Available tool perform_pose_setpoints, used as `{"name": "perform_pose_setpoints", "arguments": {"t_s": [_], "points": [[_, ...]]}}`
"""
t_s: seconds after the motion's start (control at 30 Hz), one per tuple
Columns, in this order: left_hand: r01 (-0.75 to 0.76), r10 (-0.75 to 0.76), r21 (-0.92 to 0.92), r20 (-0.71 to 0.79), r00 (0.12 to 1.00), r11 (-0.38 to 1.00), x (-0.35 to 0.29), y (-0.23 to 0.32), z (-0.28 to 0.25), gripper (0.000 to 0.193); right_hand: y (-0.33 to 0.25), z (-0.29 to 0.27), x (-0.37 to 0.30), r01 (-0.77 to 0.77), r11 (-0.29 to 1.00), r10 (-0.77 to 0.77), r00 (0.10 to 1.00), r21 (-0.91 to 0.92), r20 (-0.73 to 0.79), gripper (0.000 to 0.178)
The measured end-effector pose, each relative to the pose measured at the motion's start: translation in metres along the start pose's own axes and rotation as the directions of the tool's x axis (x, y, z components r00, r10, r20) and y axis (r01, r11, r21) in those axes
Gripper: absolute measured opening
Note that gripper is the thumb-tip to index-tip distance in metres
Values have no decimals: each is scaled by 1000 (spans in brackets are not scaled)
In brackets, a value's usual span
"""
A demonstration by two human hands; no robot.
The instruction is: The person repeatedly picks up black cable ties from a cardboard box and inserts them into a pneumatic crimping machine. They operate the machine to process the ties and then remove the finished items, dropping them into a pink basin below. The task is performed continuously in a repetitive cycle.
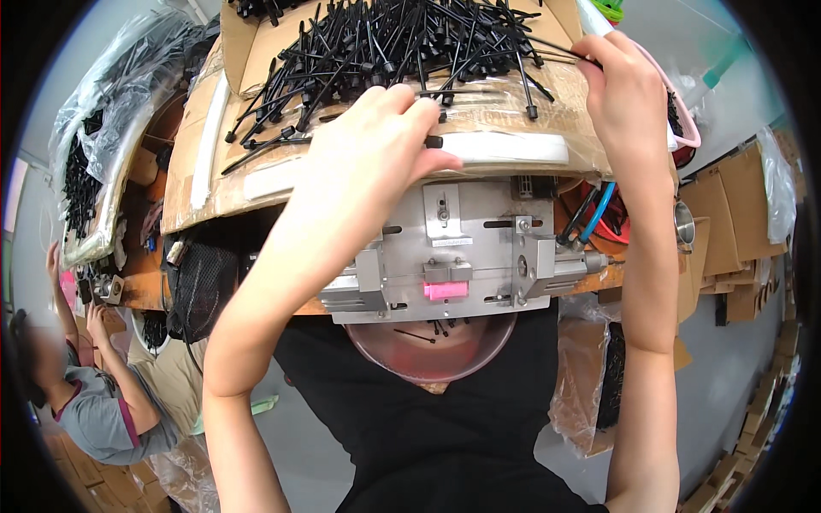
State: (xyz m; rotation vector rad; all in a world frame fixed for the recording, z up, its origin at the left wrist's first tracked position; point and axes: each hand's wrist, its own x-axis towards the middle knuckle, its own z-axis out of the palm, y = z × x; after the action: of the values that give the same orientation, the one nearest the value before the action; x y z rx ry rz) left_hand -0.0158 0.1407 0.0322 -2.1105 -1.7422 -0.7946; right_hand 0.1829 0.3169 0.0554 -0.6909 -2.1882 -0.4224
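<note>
Co-worker: a person [81,389] in a grey shirt sits at the far left, beside the desk's left end, hands raised to small parts there.
Plastic bags: clear bags [103,120] of black ties hang past the desk's [141,286] left edge.
Cardboard tray: a taped brown tray [201,162] lies across the desk, its front lip edged with a white strip.
Cable ties: a loose heap of black cable ties [385,43] fills the tray (a few stragglers lie toward its left front corner).
Left hand: the left hand [380,145] is at the tray's front edge, fingers curled, thumb and fingertips pinching one black tie.
Metal fixture: a steel jig [449,252] with a pink block sits at the desk's front edge, below the tray.
Bowl: a pinkish bowl [432,350] sits under the jig, holding a few black pieces.
Right hand: the right hand [629,94] is at the tray's right edge, fingers bent, pinching the ends of several ties.
</note>
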Motion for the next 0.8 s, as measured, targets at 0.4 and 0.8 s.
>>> {"name": "perform_pose_setpoints", "arguments": {"t_s": [0.4,0.8], "points": [[412,-435,-302,-9,900,859,-134,109,-15,44,0,-40,-41,-509,103,340,825,855,451,35],[331,-294,-116,255,921,936,-143,124,48,68,-37,-79,-87,-372,170,400,873,913,281,21]]}}
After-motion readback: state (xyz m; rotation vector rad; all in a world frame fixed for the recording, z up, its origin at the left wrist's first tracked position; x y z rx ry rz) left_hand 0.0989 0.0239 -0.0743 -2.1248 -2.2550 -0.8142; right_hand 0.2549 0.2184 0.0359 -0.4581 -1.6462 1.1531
